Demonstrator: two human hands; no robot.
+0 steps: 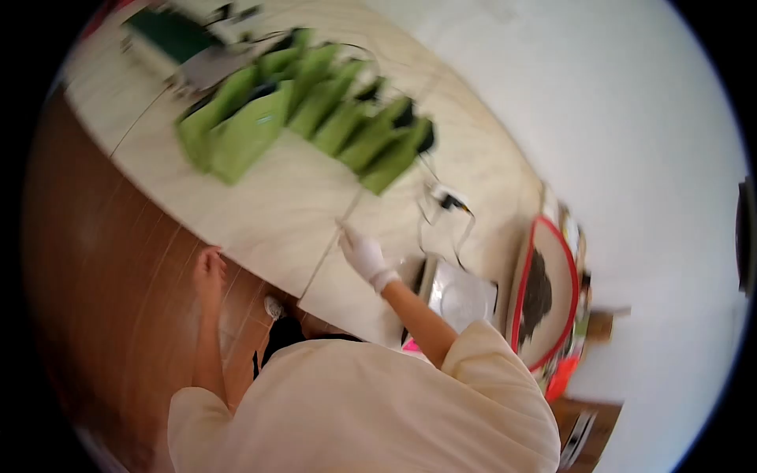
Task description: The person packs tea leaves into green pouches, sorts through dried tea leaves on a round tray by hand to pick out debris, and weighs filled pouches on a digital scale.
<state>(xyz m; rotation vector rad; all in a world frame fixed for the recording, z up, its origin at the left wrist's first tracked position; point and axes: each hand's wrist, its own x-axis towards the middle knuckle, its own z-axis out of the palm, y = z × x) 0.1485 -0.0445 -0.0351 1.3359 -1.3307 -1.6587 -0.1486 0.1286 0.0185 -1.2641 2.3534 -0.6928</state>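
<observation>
My left hand (210, 270) is bare and hangs over the brown floor, just off the table's front edge. Its fingers look loosely curled, with nothing visible in them. A white glove covers my right hand (364, 254), which is above the pale table (260, 213) near a seam in its top. Its fingers stretch forward, and I see nothing held. Beyond it, several green bags (327, 110) with dark openings stand in a curved row. One green bag (251, 132) at the left end is nearer to me. Motion blurs the picture.
A silver scale-like device (461, 298) sits right of my gloved hand. Beside it, a red-rimmed tray (564, 315) holds a dark heap. A power strip (448, 197) with cables lies behind. A green-topped machine (169, 38) stands at the far left. A white wall (631, 158) borders the right.
</observation>
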